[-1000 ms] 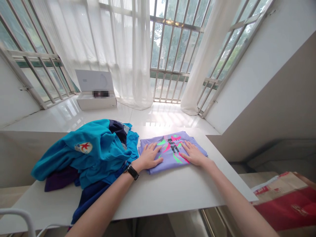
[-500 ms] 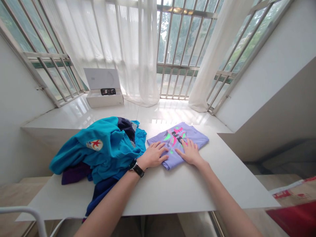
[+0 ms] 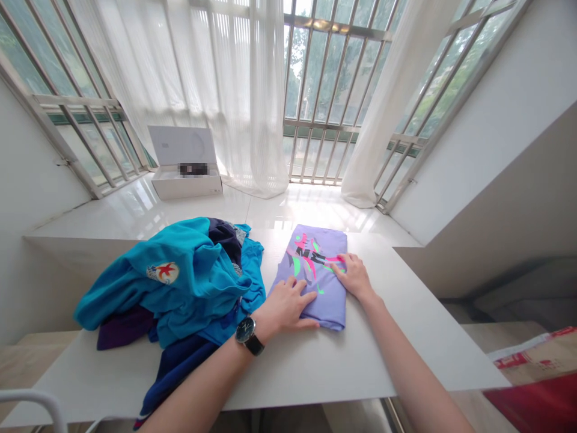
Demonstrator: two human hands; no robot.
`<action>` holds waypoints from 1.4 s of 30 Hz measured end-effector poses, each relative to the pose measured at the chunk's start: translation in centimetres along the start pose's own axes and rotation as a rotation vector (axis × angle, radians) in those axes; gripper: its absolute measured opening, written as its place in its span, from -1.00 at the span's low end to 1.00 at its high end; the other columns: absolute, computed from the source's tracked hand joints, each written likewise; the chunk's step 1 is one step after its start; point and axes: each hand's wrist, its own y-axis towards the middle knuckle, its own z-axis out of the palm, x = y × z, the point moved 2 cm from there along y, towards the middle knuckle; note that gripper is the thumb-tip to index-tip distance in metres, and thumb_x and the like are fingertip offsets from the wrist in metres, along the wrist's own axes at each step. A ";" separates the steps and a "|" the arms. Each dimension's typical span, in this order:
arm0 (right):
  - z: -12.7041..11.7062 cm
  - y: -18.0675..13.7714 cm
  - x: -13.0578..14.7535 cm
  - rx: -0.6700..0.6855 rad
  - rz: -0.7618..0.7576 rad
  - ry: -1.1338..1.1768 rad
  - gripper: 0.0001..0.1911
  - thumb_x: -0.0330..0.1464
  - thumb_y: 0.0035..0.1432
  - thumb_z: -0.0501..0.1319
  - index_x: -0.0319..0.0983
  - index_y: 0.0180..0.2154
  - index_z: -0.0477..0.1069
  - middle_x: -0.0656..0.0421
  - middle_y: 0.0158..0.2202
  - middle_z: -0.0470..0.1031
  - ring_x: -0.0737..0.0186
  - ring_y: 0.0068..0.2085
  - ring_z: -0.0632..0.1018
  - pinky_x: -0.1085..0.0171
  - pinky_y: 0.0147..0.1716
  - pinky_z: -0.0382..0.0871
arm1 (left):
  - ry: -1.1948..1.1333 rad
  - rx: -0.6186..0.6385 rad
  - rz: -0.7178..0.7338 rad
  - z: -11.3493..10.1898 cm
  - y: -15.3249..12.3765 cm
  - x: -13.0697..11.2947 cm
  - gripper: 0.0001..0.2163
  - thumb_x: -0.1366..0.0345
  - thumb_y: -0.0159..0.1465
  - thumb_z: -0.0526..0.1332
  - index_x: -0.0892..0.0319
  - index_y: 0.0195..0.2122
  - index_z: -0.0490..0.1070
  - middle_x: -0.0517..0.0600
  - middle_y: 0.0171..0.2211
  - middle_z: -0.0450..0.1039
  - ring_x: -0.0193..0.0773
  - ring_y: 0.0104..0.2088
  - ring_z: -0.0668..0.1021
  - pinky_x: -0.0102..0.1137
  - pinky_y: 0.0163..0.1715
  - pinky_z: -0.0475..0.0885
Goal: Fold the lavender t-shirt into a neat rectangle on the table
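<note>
A folded lavender shirt [image 3: 331,307] with a pink, green and black print lies flat on the white table [image 3: 387,355]. My left hand [image 3: 285,307], below a wristwatch [image 3: 249,334], rests with fingers spread on the shirt's lower left part. At the shirt's right edge my right hand [image 3: 355,275] lies with its fingers extended over the print. Left of the shirt is a loose heap of clothes: a turquoise garment [image 3: 193,258] with a red star badge, and dark blue [image 3: 180,367] and purple [image 3: 126,328] cloth under it.
On the sill behind the table stands an open white box [image 3: 188,187] with a blurred dark object in it. Sheer curtains [image 3: 256,108] hang before barred windows. A white curved tube [image 3: 40,397] is at the lower left, and a red and tan bag [image 3: 536,385] at the right.
The folded shirt has turned on the table, so its long side now runs toward me. Both hands have moved with it, the left hand toward its near edge. The clothes heap lies as before.
</note>
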 end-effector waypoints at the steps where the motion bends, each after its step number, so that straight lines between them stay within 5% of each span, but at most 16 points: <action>1: -0.1 0.0 0.2 0.032 -0.029 0.044 -0.48 -0.03 0.21 0.11 -0.24 0.01 0.45 -0.07 0.01 0.46 -0.08 0.06 0.46 0.01 0.13 0.31 | 0.007 0.000 0.010 0.0 0.0 -0.2 -0.43 -0.23 0.25 0.13 0.05 0.12 0.38 0.18 0.03 0.40 0.10 -0.05 0.45 -0.12 -0.13 0.39; 6: 0.1 0.1 1.9 0.180 -0.212 0.268 -0.38 -0.03 0.26 0.06 -0.24 0.22 0.26 -0.05 0.27 0.29 0.02 0.28 0.30 0.05 0.29 0.16 | 0.014 -0.043 0.073 0.2 0.3 -0.9 -0.45 -0.23 0.24 0.15 0.21 -0.10 0.46 0.17 -0.11 0.46 0.05 -0.10 0.48 -0.12 -0.06 0.37; 9: -0.7 -0.2 2.7 0.106 -0.198 0.310 -0.36 -0.01 0.25 0.06 -0.27 0.20 0.27 -0.11 0.30 0.22 -0.03 0.32 0.24 0.00 0.28 0.17 | -0.028 -0.052 0.129 0.5 0.5 -1.3 -0.49 -0.20 0.26 0.16 0.20 -0.14 0.45 0.14 -0.15 0.48 0.02 -0.10 0.50 -0.16 -0.07 0.36; 12: -2.7 -2.3 3.2 -0.016 -0.093 0.413 -0.50 0.00 0.25 0.08 -0.23 -0.02 0.43 -0.07 0.06 0.46 -0.02 0.09 0.48 0.01 0.07 0.41 | -0.076 -0.059 0.208 0.8 0.5 -1.8 -0.52 -0.16 0.29 0.16 0.16 -0.01 0.38 0.10 -0.11 0.47 -0.04 -0.09 0.51 -0.23 -0.12 0.37; 15: -4.9 -6.9 3.6 0.003 0.019 0.520 -0.64 -0.06 0.28 0.11 -0.19 -0.25 0.47 0.08 -0.26 0.57 0.12 -0.23 0.57 0.15 -0.20 0.51 | -0.074 -0.071 0.237 1.1 0.3 -2.3 -0.54 -0.11 0.32 0.16 0.13 0.06 0.32 0.08 -0.08 0.46 -0.06 -0.07 0.49 -0.25 -0.12 0.36; 21: -6.8 -14.2 4.7 0.119 -0.108 0.555 -0.80 -0.21 0.25 0.21 -0.17 -0.17 0.47 0.11 -0.21 0.54 0.20 -0.31 0.55 0.19 -0.23 0.50 | -0.008 -0.089 0.188 1.4 0.6 -3.2 -0.64 -0.05 0.37 0.11 0.12 -0.03 0.37 0.06 -0.12 0.46 -0.09 -0.10 0.48 -0.26 -0.15 0.37; 30: -6.2 -14.8 3.9 0.053 -0.094 0.557 -0.87 -0.32 0.26 0.18 -0.16 -0.18 0.46 0.12 -0.24 0.52 0.20 -0.31 0.58 0.22 -0.26 0.53 | -0.043 -0.091 0.236 1.9 3.3 -5.0 -0.76 0.11 0.36 0.19 0.14 -0.06 0.39 0.02 -0.13 0.47 -0.15 -0.14 0.51 -0.34 -0.23 0.39; 42: -6.2 -15.8 4.7 -0.013 -0.140 0.273 -0.87 -0.38 0.31 0.13 -0.16 -0.25 0.46 0.19 -0.36 0.51 0.25 -0.38 0.53 0.31 -0.39 0.40 | -0.100 -0.135 0.196 2.8 3.0 -4.9 -0.77 0.09 0.37 0.19 0.12 -0.10 0.41 0.00 -0.12 0.47 -0.17 -0.17 0.48 -0.31 -0.22 0.40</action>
